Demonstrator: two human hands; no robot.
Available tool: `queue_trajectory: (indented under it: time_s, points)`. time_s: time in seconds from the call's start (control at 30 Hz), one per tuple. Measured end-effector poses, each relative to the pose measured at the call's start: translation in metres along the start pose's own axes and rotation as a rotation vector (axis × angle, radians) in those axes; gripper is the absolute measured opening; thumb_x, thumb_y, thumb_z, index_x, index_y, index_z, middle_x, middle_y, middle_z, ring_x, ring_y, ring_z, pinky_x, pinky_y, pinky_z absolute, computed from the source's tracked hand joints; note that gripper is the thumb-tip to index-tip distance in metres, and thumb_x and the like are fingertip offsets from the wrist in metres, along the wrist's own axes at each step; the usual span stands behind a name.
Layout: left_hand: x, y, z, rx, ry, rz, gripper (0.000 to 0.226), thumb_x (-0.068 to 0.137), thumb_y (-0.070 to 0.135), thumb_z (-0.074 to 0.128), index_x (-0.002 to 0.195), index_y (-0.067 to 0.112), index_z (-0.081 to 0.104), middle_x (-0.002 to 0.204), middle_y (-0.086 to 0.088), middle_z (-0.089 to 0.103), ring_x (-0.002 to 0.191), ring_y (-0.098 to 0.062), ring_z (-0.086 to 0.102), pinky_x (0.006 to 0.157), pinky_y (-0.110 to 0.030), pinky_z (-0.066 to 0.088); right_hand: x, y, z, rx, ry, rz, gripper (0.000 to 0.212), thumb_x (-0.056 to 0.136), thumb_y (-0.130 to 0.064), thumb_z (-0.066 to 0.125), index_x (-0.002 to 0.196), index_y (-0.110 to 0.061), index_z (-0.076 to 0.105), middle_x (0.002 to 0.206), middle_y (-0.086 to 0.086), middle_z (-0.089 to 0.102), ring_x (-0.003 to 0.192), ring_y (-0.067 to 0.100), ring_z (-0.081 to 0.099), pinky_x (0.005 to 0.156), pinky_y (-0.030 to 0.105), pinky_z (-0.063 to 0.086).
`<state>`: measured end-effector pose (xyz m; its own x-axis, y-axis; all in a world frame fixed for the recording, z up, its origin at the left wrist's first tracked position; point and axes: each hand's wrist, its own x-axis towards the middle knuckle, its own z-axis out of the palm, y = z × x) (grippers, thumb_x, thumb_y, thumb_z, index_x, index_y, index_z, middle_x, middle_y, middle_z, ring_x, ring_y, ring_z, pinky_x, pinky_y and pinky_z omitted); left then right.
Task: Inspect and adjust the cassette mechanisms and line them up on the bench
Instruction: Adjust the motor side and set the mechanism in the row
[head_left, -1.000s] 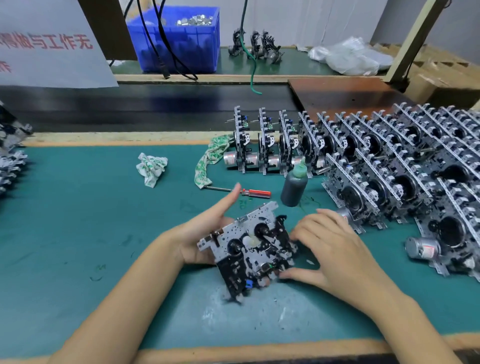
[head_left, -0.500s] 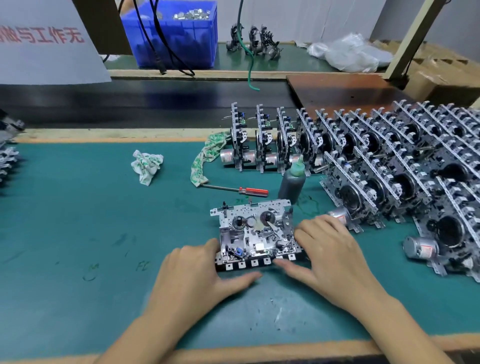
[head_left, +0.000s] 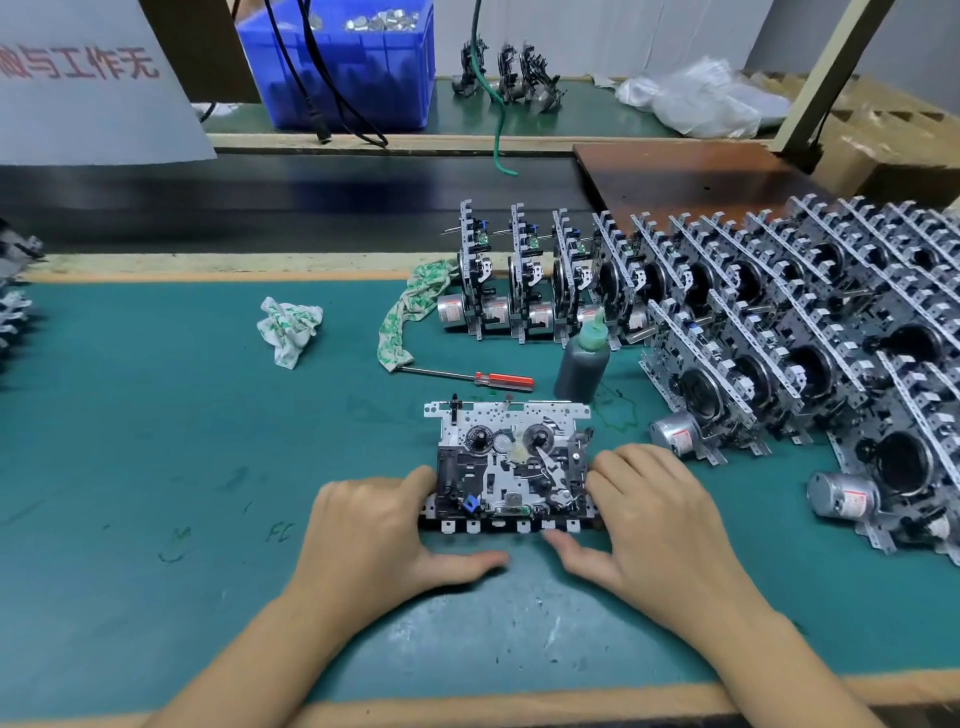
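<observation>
One cassette mechanism (head_left: 511, 462) lies flat on the green mat (head_left: 130, 441), reels facing up and its row of white keys toward me. My left hand (head_left: 374, 530) holds its left edge with curled fingers, thumb stretched along the mat in front. Gripping the right edge is my right hand (head_left: 654, 519), whose thumb points at the key row. Several finished mechanisms (head_left: 753, 322) stand on edge in rows at the right and back right.
A dark bottle with a green cap (head_left: 582, 364) and a red-handled screwdriver (head_left: 467, 375) lie just behind the mechanism. Two crumpled rags (head_left: 288, 325) (head_left: 410, 312) sit further back. More mechanisms (head_left: 13, 312) are at the left edge. A blue bin (head_left: 337, 67) stands beyond.
The mechanism was held tilted up off the mat, then laid flat. Both hands have settled at its left and right edges.
</observation>
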<state>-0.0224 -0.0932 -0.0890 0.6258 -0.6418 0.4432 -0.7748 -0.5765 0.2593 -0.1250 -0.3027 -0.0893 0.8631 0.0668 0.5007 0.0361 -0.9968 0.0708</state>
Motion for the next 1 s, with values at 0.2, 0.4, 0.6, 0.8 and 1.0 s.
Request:
queue_trajectory:
  time_s: [0.2, 0.4, 0.6, 0.8, 1.0]
  points:
    - [0.003, 0.005, 0.000, 0.041, 0.030, -0.052, 0.063, 0.063, 0.073, 0.052, 0.047, 0.013, 0.046, 0.031, 0.000, 0.035, 0.027, -0.020, 0.041, 0.033, -0.022, 0.030, 0.000, -0.005, -0.001, 0.017, -0.026, 0.057, 0.048, 0.079, -0.056, 0.048, 0.061, -0.012, 0.053, 0.064, 0.000, 0.050, 0.063, 0.022, 0.050, 0.068, 0.030, 0.040]
    - [0.007, 0.003, 0.000, -0.054, -0.006, -0.023, 0.056, 0.061, 0.070, 0.053, 0.050, 0.017, 0.043, 0.032, 0.000, 0.038, 0.028, -0.022, 0.043, 0.034, -0.020, 0.034, 0.002, 0.001, -0.001, 0.162, -0.048, 0.030, 0.050, 0.075, -0.060, 0.052, 0.060, -0.012, 0.051, 0.064, -0.001, 0.049, 0.064, 0.018, 0.047, 0.063, 0.025, 0.033]
    - [0.005, 0.002, 0.000, -0.098, -0.056, 0.120, 0.046, 0.069, 0.059, 0.055, 0.057, 0.018, 0.040, 0.034, 0.001, 0.038, 0.029, -0.019, 0.039, 0.031, -0.019, 0.031, 0.002, 0.013, -0.001, 0.151, -0.059, 0.014, 0.049, 0.079, -0.058, 0.048, 0.062, -0.013, 0.052, 0.068, -0.002, 0.052, 0.066, 0.018, 0.050, 0.061, 0.028, 0.041]
    - [0.009, -0.001, 0.003, 0.004, -0.005, 0.151, 0.055, 0.076, 0.058, 0.050, 0.051, 0.009, 0.047, 0.033, -0.003, 0.035, 0.028, -0.026, 0.038, 0.032, -0.018, 0.027, -0.002, 0.014, -0.002, 0.293, -0.091, 0.033, 0.049, 0.072, -0.064, 0.058, 0.064, -0.017, 0.046, 0.070, -0.005, 0.047, 0.069, 0.013, 0.042, 0.061, 0.026, 0.041]
    - [0.005, 0.003, 0.003, -0.087, -0.029, 0.122, 0.066, 0.063, 0.078, 0.051, 0.052, 0.013, 0.040, 0.035, 0.001, 0.037, 0.030, -0.019, 0.039, 0.033, -0.021, 0.031, -0.001, 0.012, 0.001, 0.166, -0.076, 0.041, 0.044, 0.079, -0.055, 0.049, 0.065, -0.014, 0.053, 0.071, -0.003, 0.053, 0.068, 0.017, 0.049, 0.063, 0.026, 0.039]
